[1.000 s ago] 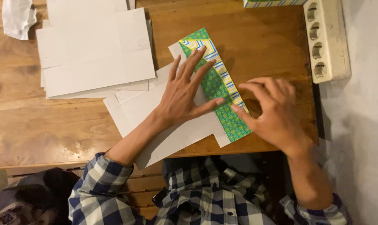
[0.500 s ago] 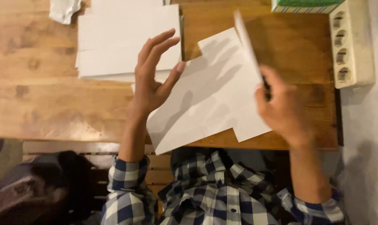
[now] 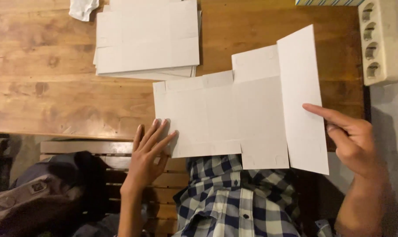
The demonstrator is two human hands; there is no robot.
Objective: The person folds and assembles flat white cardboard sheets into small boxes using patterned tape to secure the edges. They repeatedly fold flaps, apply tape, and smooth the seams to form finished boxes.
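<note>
A flat white cardboard box blank [image 3: 234, 118] lies unfolded, plain side up, over the near edge of the wooden table [image 3: 54, 96]. My left hand [image 3: 148, 153] rests with fingers spread at the blank's lower left corner, fingertips touching its edge. At the blank's right flap my right hand [image 3: 350, 136] hovers with the index finger stretched out to the flap's edge. Neither hand grips anything.
A stack of the same white blanks [image 3: 146, 37] lies at the back middle. A crumpled white cloth [image 3: 82, 8] sits at the far left, a cream power strip [image 3: 378, 41] along the right edge. A dark bag [image 3: 36, 193] rests on the bench below left.
The blank, first folded with its green patterned side showing, was lifted, opened out and now lies flat, white side up. Both hands have slid out to its edges.
</note>
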